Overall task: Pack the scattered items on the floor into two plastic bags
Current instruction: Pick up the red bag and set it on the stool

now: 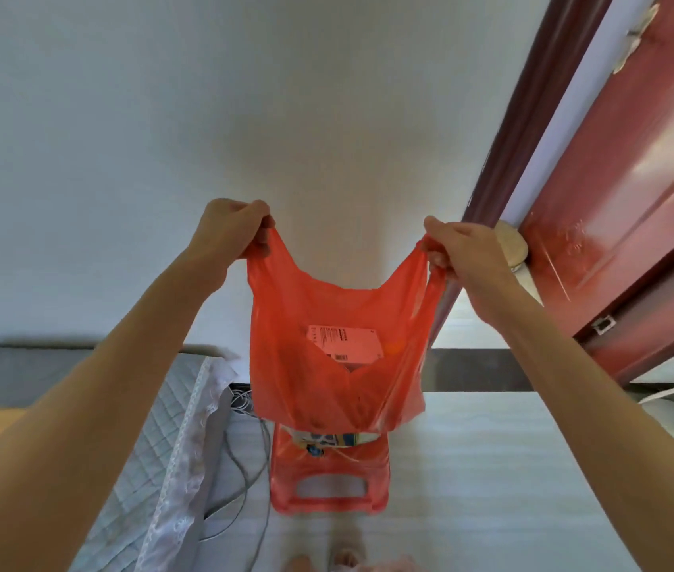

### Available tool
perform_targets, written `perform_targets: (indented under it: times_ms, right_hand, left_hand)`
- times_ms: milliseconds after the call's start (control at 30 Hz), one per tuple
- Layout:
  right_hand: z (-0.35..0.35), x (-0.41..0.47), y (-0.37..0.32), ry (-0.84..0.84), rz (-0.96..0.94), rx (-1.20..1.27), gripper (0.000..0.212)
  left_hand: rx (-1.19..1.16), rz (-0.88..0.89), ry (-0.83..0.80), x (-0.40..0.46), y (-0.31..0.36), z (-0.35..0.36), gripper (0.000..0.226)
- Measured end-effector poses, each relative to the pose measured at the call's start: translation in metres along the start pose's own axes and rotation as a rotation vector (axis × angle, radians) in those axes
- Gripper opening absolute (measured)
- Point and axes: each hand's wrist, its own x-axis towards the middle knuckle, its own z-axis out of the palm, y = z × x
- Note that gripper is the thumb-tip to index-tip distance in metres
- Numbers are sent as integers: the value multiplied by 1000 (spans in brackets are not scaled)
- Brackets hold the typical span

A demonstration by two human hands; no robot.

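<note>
A red plastic bag hangs in the air in front of me, stretched wide by its two handles. My left hand grips the left handle and my right hand grips the right one. Through the thin plastic a flat package with a white printed label shows inside, along with darker shapes lower down that I cannot make out. Under the bag stands a red plastic stool with a patterned item lying on its seat, partly hidden by the bag's bottom.
A quilted grey mattress with a lace edge lies at the left, with cables beside it on the pale floor. A red door stands at the right. A white wall is straight ahead. My feet show at the bottom.
</note>
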Motion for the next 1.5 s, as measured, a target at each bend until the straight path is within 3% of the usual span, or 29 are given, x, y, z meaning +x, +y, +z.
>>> perform_targets:
  times_ms: [233, 500, 833, 1067, 1167, 1500]
  right_hand:
    - [12, 68, -28, -17, -15, -3, 34]
    - [46, 102, 33, -26, 136, -166, 37]
    - [51, 120, 22, 21, 138, -107, 36]
    - [50, 122, 49, -66, 227, -177, 35]
    - [47, 117, 59, -124, 243, -224, 34]
    - [39, 113, 58, -104, 168, -194, 35]
  left_hand:
    - [-19, 7, -13, 66, 29, 3, 28]
    - [219, -203, -263, 103, -31, 16, 29]
    - [248, -146, -306, 116, -26, 23, 34]
    - [293, -105, -249, 114, -58, 32, 25]
    - [340, -118, -296, 109, -72, 37, 24]
    - [307, 16, -280, 101, -53, 48, 24]
